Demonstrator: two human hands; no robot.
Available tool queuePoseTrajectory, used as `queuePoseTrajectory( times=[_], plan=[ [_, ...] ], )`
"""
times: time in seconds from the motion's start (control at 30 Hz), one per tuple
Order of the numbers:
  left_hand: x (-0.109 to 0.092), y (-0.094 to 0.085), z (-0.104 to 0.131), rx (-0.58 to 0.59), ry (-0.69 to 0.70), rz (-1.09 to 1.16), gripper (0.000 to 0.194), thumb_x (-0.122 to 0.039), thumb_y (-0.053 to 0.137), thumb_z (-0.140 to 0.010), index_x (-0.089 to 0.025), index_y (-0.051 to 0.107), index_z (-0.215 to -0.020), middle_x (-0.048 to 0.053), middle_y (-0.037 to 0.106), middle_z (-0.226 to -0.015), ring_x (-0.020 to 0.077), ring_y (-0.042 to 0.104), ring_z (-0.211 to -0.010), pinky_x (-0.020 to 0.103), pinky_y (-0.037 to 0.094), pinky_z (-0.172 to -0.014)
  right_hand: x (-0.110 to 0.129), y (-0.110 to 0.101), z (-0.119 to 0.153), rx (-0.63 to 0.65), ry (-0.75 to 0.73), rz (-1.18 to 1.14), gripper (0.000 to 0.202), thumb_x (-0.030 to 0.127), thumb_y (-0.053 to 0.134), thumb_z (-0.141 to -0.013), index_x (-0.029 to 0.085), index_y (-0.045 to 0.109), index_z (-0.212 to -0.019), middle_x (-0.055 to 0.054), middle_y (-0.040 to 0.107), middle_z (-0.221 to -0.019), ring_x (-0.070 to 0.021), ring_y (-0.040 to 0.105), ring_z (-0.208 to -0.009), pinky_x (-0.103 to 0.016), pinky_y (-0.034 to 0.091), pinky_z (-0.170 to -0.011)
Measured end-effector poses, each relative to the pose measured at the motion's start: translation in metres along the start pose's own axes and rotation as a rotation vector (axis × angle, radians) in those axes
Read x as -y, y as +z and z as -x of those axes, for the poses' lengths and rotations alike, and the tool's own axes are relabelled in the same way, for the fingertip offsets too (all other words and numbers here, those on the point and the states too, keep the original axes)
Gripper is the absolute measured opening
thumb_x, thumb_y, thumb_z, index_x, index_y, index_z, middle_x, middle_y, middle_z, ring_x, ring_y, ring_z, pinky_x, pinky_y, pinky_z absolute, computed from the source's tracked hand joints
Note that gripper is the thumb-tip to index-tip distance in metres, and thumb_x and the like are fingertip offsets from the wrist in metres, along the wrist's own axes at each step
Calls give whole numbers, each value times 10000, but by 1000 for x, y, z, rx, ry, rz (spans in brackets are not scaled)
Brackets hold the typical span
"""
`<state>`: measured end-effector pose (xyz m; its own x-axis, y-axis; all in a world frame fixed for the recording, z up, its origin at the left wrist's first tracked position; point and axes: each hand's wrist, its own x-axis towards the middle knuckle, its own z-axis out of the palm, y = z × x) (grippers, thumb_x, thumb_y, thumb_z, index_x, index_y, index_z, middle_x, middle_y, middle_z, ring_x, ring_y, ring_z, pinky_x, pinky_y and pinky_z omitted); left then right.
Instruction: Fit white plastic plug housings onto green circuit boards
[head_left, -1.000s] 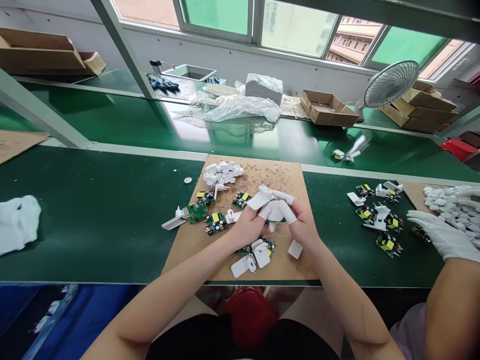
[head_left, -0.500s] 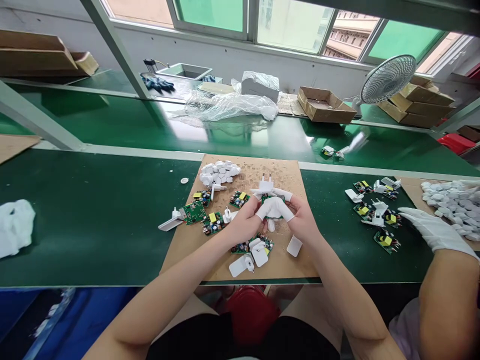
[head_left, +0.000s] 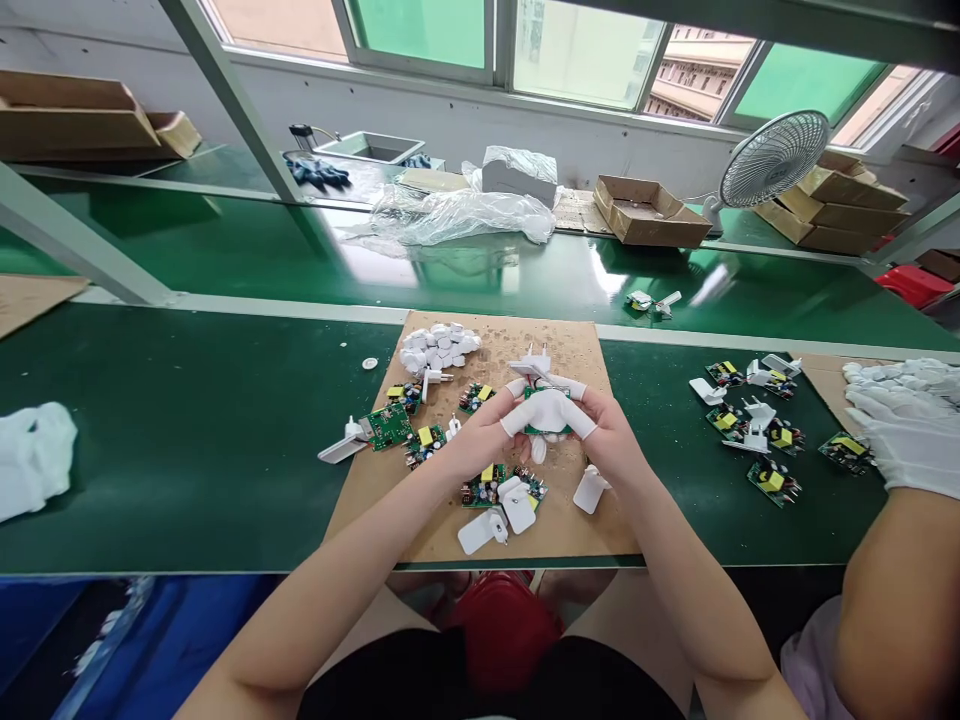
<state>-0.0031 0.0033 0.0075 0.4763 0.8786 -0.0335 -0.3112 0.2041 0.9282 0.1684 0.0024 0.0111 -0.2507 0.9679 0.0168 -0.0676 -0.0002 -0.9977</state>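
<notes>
White finger cots cover the fingertips of my left hand (head_left: 491,425) and my right hand (head_left: 606,430). Both are closed around one green circuit board (head_left: 556,394), held over the cardboard sheet (head_left: 420,530). A white plug housing with two pins (head_left: 534,366) sticks up at the board's far edge; fingers hide much of the board. Left of my hands lie several circuit boards with yellow transformers (head_left: 427,440) and white plug parts. Nearer me are further boards (head_left: 484,486) and white plug covers (head_left: 517,505). One white plug part (head_left: 589,490) rests below my right hand.
White caps (head_left: 439,348) are heaped at the sheet's far left corner. A co-worker's gloved hand (head_left: 911,445) is at the right, by several boards (head_left: 772,480) and a white pile (head_left: 900,385). Behind runs a green conveyor (head_left: 300,250) carrying a board (head_left: 640,300). A white cloth (head_left: 36,460) lies left.
The plug housing has tilted in my fingers, and more of the board shows. The co-worker's hand has moved right, with a board now beside it. The board on the conveyor has shifted left.
</notes>
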Motion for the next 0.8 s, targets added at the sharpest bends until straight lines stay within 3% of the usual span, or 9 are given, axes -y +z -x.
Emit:
queuePoseTrajectory(
  times=[0.13,0.27,0.37,0.47,0.63,0.8],
  plan=[
    [-3,-4,0,42,-4,-151,573,-411,802,-769,-170,531,-1213,-33,608,-712,79,537,-453,213,423,-427,0,1,0,32,7,-4,579,567,700,-820,202,674,-1269,-83,755,-1081,-226,692,-880,-336,572,-737],
    [-1,-3,0,-2,10,-137,581,-400,802,-766,-177,511,-1217,-53,580,-697,69,523,-429,207,417,-404,3,0,0,138,-32,3,709,511,792,-762,208,593,-1371,-113,708,-1229,-267,688,-1059,-370,585,-864],
    [1,-2,-2,-14,-7,-48,675,-438,820,-728,-188,494,-1263,-56,578,-706,72,525,-428,205,410,-383,4,-2,1,178,-42,20,798,443,860,-704,200,558,-1401,-135,681,-1284,-278,673,-1130,-404,563,-973],
    [3,-2,-3,-7,-8,16,666,-525,770,-753,-198,494,-1263,-33,613,-732,95,565,-460,213,423,-391,5,-3,2,173,-27,31,762,425,854,-719,193,571,-1388,-134,685,-1284,-271,674,-1137,-414,546,-1015],
    [10,0,-3,-115,33,-104,486,-518,756,-780,-195,503,-1040,-69,554,-651,64,502,-400,201,382,-370,8,-1,2,177,-36,15,690,440,853,-711,206,639,-1324,-108,717,-1232,-265,694,-1078,-381,585,-922],
    [7,2,-2,-70,14,-92,495,-529,769,-761,-200,476,-986,-52,566,-718,69,523,-452,214,400,-407,6,2,-1,16,-5,32,599,539,811,-718,193,726,-1200,-91,775,-1071,-258,723,-938,-357,598,-789]
  ],
)
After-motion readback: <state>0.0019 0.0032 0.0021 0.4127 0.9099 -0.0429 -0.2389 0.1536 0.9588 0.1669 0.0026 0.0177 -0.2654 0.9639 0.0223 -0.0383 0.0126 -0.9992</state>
